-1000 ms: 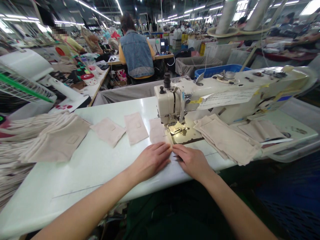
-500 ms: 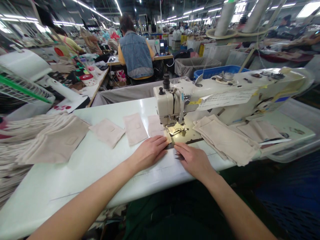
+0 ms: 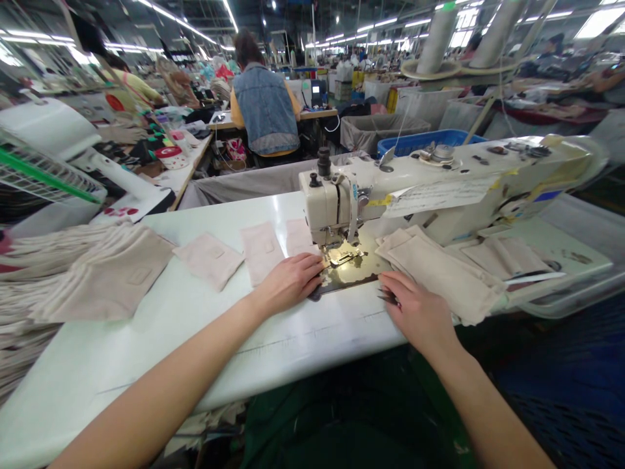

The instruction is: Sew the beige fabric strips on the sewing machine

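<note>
My left hand (image 3: 290, 281) lies with fingers stretched forward on a beige fabric piece (image 3: 301, 238), just left of the presser foot. The sewing machine (image 3: 332, 208) stands over its shiny needle plate (image 3: 349, 273). To the right of the plate, my right hand (image 3: 420, 311) is closed round small thread snips (image 3: 389, 298), whose dark blades point left from under the fingers. Its fingertips touch the plate's right front corner. Two more beige pieces, one a square (image 3: 209, 260) and one a rectangle (image 3: 262, 253), lie flat to the left.
Stacked beige pieces (image 3: 105, 273) fill the table's left end. Further beige pieces (image 3: 444, 270) lie right of the needle, under the machine arm. A white lamp-like fixture (image 3: 49, 127) stands at left. Behind the table are a blue basket (image 3: 424, 140) and a seated person (image 3: 266, 104).
My right hand has moved right, away from the needle area, with the thread snips still in it. My left hand has shifted slightly left, and more of the needle plate shows.
</note>
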The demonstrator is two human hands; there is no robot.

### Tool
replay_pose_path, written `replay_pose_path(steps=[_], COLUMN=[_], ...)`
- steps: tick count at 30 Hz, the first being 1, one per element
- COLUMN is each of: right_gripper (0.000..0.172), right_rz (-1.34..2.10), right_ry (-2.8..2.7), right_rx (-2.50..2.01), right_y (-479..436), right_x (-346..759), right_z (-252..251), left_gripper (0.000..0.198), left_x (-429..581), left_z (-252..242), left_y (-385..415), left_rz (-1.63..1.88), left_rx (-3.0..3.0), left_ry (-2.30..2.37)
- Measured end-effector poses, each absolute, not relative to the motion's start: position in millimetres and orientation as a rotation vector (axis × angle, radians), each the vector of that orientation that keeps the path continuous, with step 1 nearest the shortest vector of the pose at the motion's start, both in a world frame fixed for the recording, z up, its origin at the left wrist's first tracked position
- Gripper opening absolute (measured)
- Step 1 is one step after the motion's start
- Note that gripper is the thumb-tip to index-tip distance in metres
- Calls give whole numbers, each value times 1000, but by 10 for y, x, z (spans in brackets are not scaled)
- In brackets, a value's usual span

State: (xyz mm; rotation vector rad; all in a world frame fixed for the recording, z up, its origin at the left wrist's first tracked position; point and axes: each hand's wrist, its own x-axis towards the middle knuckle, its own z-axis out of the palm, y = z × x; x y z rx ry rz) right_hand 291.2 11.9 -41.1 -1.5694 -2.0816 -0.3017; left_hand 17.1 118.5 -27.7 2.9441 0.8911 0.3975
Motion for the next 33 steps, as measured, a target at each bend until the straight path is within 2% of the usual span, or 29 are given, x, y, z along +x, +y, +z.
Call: replay_pose_path(steps=[9, 13, 15, 18, 24, 30, 33], right_gripper=[23, 31, 29, 24, 28, 24, 23], right_rz=[-453, -479, -442, -365, -204, -491, -419], right_ry=[-1864, -1771, -1781, -1814, -1723, -1391, -1324], right_rx=[-1938, -2131, -2181, -2125, -1922, -1665, -1617], right_y=[85, 90, 94, 94, 109, -1, -155], right_x=[3176, 3275, 3302, 3325, 3403, 3319, 3176], right_z=[-282, -298, -314, -337, -374, -208, -98], left_gripper=[34, 34, 35, 36, 37, 43, 43], left_x=[187, 188, 186, 177, 166, 122, 0], left_z=[-265, -270, -277, -294, -361, -426, -412], left_y=[1313, 1330, 1334, 1338, 1315, 1312, 1322], left_rz=[386, 378, 377, 388, 443, 528, 549], left_rx=[2939, 2945, 2952, 2949, 2893, 2819, 2785], left_ry=[932, 953, 965, 985, 1032, 1106, 1160])
